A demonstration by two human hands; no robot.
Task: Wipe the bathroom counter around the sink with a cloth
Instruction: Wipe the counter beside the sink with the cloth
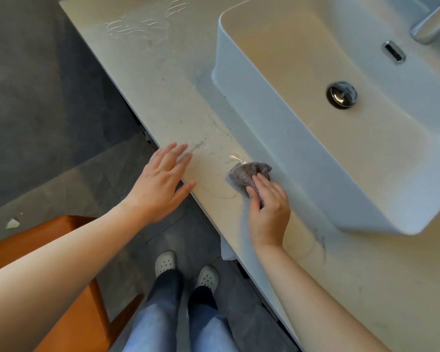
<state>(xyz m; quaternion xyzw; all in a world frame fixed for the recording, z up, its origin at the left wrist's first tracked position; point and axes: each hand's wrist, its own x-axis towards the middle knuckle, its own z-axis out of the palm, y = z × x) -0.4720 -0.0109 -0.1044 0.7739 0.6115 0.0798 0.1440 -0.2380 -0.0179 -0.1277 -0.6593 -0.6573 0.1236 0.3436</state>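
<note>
The right hand (268, 212) grips a small grey cloth (249, 174), bunched up. Its fingers are curled over the top of the cloth and its thumb is tucked against the cloth's near-left side. The cloth is pressed flat on the pale marble counter (150, 72), just beside the outer wall of the white vessel sink (290, 158), on the sink's left side and toward its near corner. A small wet glint sits on the stone at the cloth's far edge. The left hand (163, 184) is fully open, with its fingers straight and slightly spread. It holds nothing, and it lies palm down over the counter's front edge, left of the cloth and apart from it. Whether the fingertips actually press on the stone is hard to tell. Farther left along the counter there are rippled wet streaks (137, 26). Inside the sink are a chrome drain (341, 94) and an overflow slot (393, 52), with the faucet (432, 24) at the far right.
</note>
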